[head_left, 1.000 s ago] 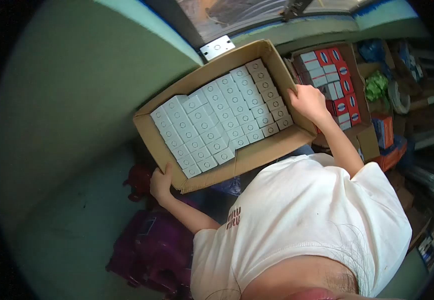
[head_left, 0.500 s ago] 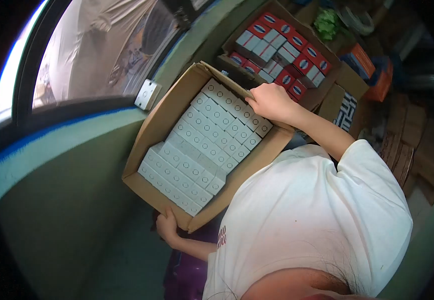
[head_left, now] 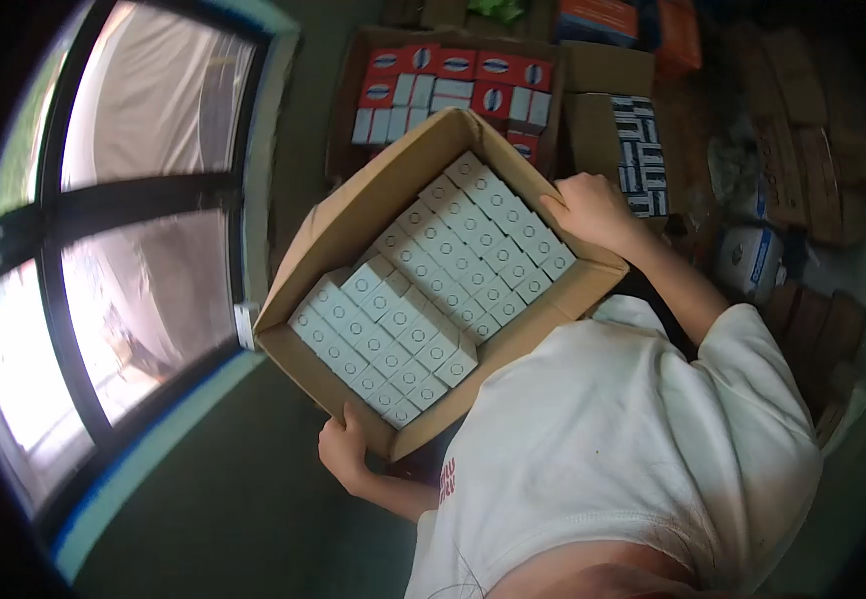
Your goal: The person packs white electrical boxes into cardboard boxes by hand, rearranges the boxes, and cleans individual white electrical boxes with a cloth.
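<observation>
A cardboard box point(head_left: 353, 210) with an open top is held tilted in front of my body. Inside it stand rows of small white boxes point(head_left: 468, 250), each with a round mark on its end, and one part of the rows rises higher than the rest. My left hand point(head_left: 343, 449) grips the lower-left wall, thumb over the rim. On the upper-right wall, my right hand point(head_left: 590, 208) is closed with its thumb over the edge. The fingers of both hands are partly hidden behind the cardboard.
Beyond the held box sits another carton with red-and-white boxes point(head_left: 493, 66). To its right is an open carton point(head_left: 607, 70) with blue-and-white packs point(head_left: 640, 150). A window point(head_left: 153, 190) and wall run along the left. Flat cardboard pieces point(head_left: 802, 170) lie at the right.
My view has turned toward the right, so the window and the background cartons appear shifted left. The held box stays in both hands and has swung slightly right in view.
</observation>
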`<state>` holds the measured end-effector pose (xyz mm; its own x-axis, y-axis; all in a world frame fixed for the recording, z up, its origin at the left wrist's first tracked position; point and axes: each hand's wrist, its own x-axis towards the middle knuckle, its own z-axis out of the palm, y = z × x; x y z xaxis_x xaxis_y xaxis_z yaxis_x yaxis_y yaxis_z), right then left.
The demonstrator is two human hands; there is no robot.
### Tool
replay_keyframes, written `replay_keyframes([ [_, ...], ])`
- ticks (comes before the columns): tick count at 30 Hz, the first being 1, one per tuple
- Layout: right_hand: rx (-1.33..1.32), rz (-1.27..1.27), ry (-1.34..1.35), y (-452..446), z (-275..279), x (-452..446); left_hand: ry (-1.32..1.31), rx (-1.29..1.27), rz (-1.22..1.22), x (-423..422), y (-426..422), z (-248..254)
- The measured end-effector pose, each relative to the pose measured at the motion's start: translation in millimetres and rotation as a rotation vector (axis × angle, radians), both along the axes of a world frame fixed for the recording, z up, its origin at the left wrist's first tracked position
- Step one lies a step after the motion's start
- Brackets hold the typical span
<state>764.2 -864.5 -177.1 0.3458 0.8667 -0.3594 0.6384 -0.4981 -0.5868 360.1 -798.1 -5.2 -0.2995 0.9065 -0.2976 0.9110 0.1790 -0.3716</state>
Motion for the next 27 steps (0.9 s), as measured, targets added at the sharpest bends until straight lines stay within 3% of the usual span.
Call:
replay_keyframes([
  [2, -0.075, -0.099, 0.018, -41.8, -0.7, 41.6, 0.010, -0.045, -0.166, 43.2, 13.1, -3.2],
  [4, -0.043, -0.133, 0.047, -12.3, -19.1, -0.4, 0.001, -0.009, -0.301, 5.3, 69.2, -16.7],
  [9, -0.063, -0.453, 0.000, -104.6, -44.8, 41.3, 0.011, -0.095, -0.766, 125.4, 126.7, -58.2],
  [10, -0.058, -0.427, 0.071, -61.4, -70.5, -13.0, 0.136, -0.134, -0.761, 91.6, 161.0, -41.0],
  [13, -0.158, -0.571, 0.077, -97.6, -88.8, -27.9, 0.145, -0.271, -0.889, 159.5, 185.8, -53.9],
  [17, -0.246, -0.855, 0.218, -128.4, -103.4, -47.6, 0.102, -0.300, -1.297, 244.7, 211.6, -96.3],
  [23, -0.443, -1.166, 0.290, -227.9, -143.2, -61.9, 0.122, -0.575, -1.622, 425.7, 186.3, -208.7],
  [24, -0.496, -1.202, 0.263, -216.5, -124.4, -114.9, 0.140, -0.598, -1.715, 402.6, 203.7, -205.7],
  [27, -0.132, -1.425, 0.357, -234.8, -151.8, -139.4, 0.213, -0.636, -1.844, 450.8, 190.2, -269.2],
])
